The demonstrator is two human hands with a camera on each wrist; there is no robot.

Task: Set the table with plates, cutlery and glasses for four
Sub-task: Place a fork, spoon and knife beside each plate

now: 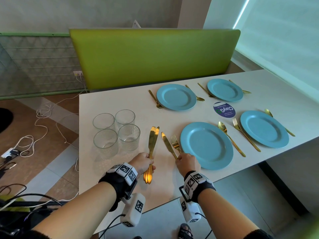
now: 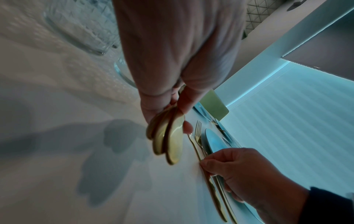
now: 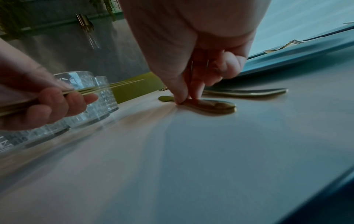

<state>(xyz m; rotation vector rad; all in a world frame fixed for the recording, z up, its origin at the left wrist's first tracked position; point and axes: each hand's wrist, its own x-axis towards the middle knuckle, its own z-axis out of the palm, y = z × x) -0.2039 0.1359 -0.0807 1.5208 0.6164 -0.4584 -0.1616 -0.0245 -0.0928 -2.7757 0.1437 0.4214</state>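
Note:
Four blue plates lie on the white table (image 1: 120,104), each with gold cutlery beside it. My left hand (image 1: 143,163) grips a bundle of three gold knives (image 1: 152,140) just above the table, blades pointing away; their handle ends (image 2: 168,139) fan out below the fingers. My right hand (image 1: 187,163) pinches the handle of a single gold knife (image 1: 167,144) that lies flat on the table. Close up, my right fingertips (image 3: 187,97) press down on this knife (image 3: 214,106). It lies just left of a fork (image 1: 175,143) and the near-left plate (image 1: 206,145).
Several clear glasses (image 1: 117,131) stand grouped left of my left hand. A round blue sticker (image 1: 224,109) sits between the plates. A green bench back (image 1: 151,57) runs behind the table. Cables (image 1: 41,121) lie on the floor at the left.

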